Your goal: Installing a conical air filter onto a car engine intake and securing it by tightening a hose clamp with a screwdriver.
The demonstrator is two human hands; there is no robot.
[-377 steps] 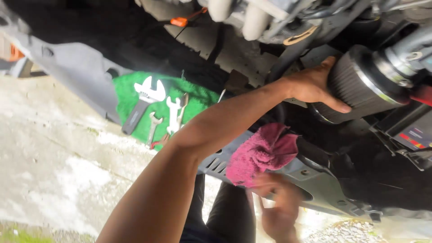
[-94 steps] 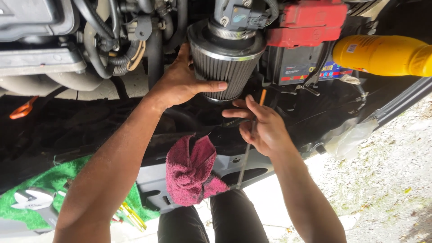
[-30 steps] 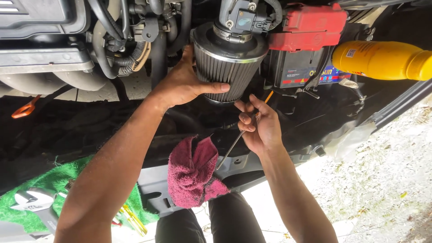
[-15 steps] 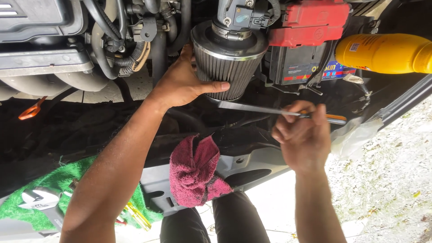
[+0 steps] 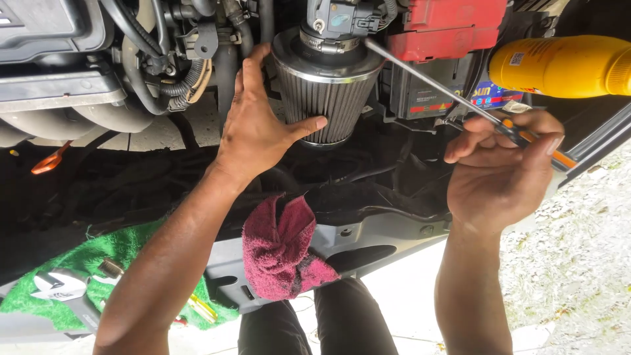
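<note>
My left hand grips the side of a cone-shaped pleated air filter in a car's engine bay. A metal hose clamp rings its narrow top. My right hand holds a long screwdriver by its orange and black handle. The shaft slants up to the left and its tip lies at the clamp. A dark red rag hangs over the grey front panel below the filter.
A red-topped battery sits right of the filter, and a yellow bottle lies beside it. A green cloth with wrenches lies at lower left. Hoses and an engine cover fill the upper left. Gravel ground shows at right.
My right hand has swung the screwdriver from low beside the filter up to the clamp, tip now at the filter's top. My left hand stays on the filter.
</note>
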